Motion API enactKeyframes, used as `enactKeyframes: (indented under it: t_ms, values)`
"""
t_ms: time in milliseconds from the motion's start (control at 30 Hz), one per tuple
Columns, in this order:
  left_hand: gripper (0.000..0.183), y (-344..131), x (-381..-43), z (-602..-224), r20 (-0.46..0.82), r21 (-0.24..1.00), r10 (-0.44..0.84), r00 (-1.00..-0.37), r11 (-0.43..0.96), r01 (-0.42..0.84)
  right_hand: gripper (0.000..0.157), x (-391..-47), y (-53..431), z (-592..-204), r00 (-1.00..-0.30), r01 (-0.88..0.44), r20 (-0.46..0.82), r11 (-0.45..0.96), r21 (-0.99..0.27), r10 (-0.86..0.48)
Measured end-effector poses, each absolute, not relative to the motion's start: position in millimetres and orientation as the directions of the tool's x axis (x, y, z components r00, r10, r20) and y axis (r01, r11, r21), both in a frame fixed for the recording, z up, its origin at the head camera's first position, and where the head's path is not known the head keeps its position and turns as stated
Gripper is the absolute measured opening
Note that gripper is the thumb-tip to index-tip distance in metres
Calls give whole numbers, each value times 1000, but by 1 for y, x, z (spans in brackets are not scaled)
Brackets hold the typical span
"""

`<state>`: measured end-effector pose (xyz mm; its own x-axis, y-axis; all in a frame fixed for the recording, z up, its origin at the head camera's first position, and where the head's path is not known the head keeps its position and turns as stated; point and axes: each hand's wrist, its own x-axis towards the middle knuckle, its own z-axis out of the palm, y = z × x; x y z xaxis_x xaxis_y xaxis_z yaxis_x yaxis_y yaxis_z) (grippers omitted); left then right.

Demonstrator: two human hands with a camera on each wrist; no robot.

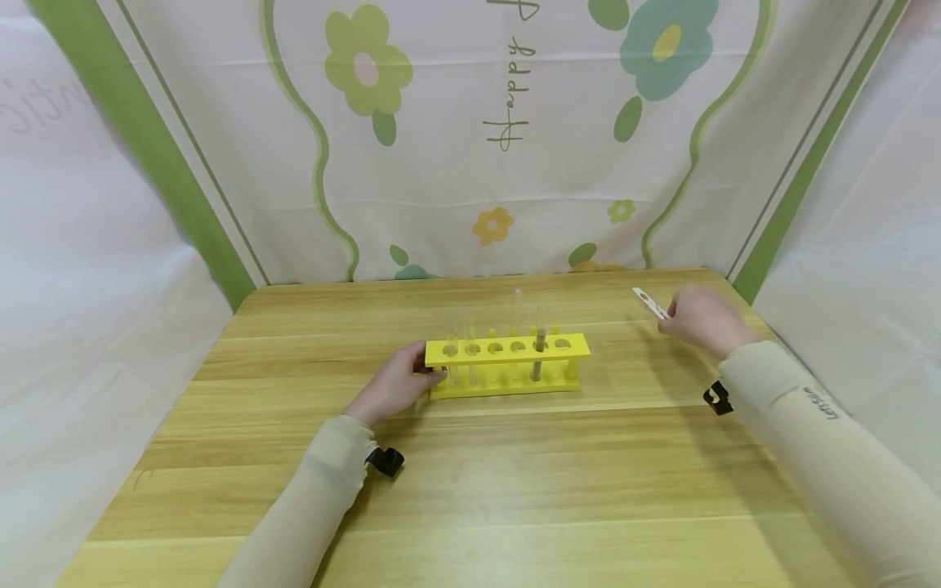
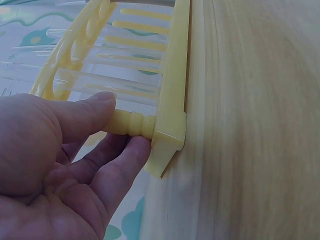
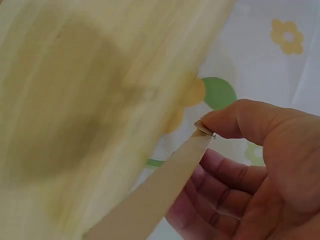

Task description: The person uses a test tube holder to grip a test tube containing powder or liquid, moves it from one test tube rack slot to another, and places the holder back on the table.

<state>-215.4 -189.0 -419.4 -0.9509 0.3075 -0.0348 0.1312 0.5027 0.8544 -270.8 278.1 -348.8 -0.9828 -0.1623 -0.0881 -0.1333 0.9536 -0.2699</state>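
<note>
A yellow test tube rack (image 1: 507, 389) stands upright on the table. My left hand (image 1: 393, 380) is at its left end, and in the left wrist view the thumb and fingers pinch the rack's ridged end post (image 2: 120, 122). Several clear test tubes (image 2: 112, 84) sit in the rack. Toward its right, one tube (image 1: 540, 339) has something dark grey in it. Off to the right, my right hand (image 1: 707, 320) is raised above the table, blurred. It pinches one end of a flat white strip (image 1: 650, 302); a dark oval mark or hole shows near the far end.
The wooden table (image 1: 515, 490) runs back to a white cloth (image 1: 441, 180) printed with flowers. White cloth walls also stand at the left and right. A black band piece (image 1: 385, 462) sits on the left wrist, another (image 1: 717, 398) on the right.
</note>
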Motion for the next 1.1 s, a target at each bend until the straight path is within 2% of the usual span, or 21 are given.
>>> enactKeyframes:
  t_ms: [300, 667, 1100]
  values:
    - [25, -189, -216, -419, -35, 858, 306, -951, 497, 128, 27, -277, 285, -371, -973, -96, -176, 952, -292, -152]
    - [22, -189, -216, -420, -37, 858, 311, -950, 497, 129, 34, -283, 288, -388, -974, -96, -172, 956, -278, -148]
    - [25, -190, -217, -421, -36, 855, 309, -951, 502, 131, 31, -287, 282, -396, -967, -52, -224, 953, -298, -123]
